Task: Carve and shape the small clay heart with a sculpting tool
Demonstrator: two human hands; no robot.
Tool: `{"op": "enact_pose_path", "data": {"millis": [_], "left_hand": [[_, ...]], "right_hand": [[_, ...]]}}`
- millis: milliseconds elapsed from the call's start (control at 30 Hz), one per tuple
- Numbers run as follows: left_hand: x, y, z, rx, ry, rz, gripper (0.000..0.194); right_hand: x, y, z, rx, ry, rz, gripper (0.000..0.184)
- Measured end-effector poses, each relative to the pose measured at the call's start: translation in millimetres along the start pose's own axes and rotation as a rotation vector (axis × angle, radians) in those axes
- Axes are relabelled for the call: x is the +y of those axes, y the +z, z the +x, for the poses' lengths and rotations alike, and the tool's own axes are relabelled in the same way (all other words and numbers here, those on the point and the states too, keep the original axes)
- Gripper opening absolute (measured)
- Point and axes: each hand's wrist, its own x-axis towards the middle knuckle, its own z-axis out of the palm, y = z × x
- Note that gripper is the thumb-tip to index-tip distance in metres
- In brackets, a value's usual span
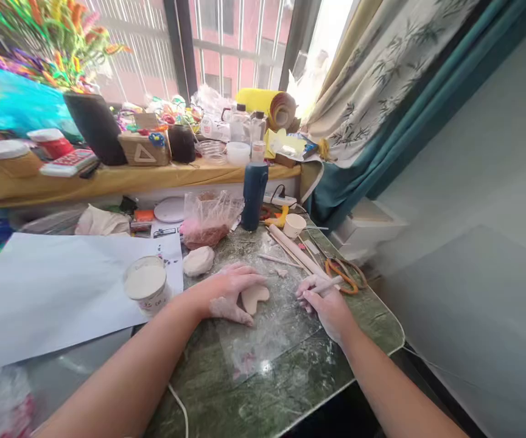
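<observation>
A flat, pale piece of clay (254,297) with a notched, heart-like outline lies on a floured clear sheet (267,340). My left hand (232,293) curves around its left side, fingers over the far edge and thumb at the near edge, holding it against the surface. Part of the piece is hidden under that hand. To the right, my right hand (320,301) is closed on a pale, pen-like stick tool (327,285); its lower end is hidden by the fingers. White powder coats both hands. A rounded lump of clay (198,261) sits beyond my left hand.
Past my right hand lie a rolling pin (300,250), thin sticks and orange-handled scissors (341,275). A paper cup (294,225) and dark blue bottle (254,196) stand farther back. At left, a white tub (145,283) rests on white paper (62,292). The table edge runs along the right.
</observation>
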Motion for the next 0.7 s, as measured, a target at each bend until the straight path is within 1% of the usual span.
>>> {"op": "enact_pose_path", "data": {"millis": [100,133,233,300,400,500,567,633,700], "left_hand": [[-4.3,1.4,-1.4,0.017,0.004,-0.032,0.087],[-6.3,2.5,-1.8,0.034,0.0,-0.04,0.083],[-12.0,8.0,-2.5,0.092,0.004,-0.051,0.08],[-12.2,12.5,-1.9,0.115,0.024,-0.041,0.076],[-3.6,19.2,1.2,0.143,0.018,0.023,0.07],[10.7,23.9,5.4,0.176,-0.08,0.141,0.07],[17.2,24.2,6.9,0.188,-0.119,0.186,0.071],[18.2,21.9,6.6,0.161,-0.102,0.184,0.074],[14.4,18.8,5.1,0.118,-0.042,0.142,0.072]], "right_hand": [[-2.1,3.6,2.3,0.006,-0.003,0.028,0.011],[-2.6,4.1,3.1,0.007,-0.005,0.037,0.012],[-2.6,3.3,5.4,0.008,-0.013,0.064,0.016],[-1.4,1.9,6.6,0.006,-0.026,0.079,0.018],[0.9,0.4,7.6,0.005,-0.04,0.089,0.02],[2.4,0.2,7.6,0.002,-0.045,0.083,0.02],[2.7,0.2,7.5,-0.004,-0.05,0.08,0.019],[2.6,0.1,7.4,-0.01,-0.058,0.081,0.02],[2.6,-0.3,7.6,-0.014,-0.065,0.087,0.02]]}}
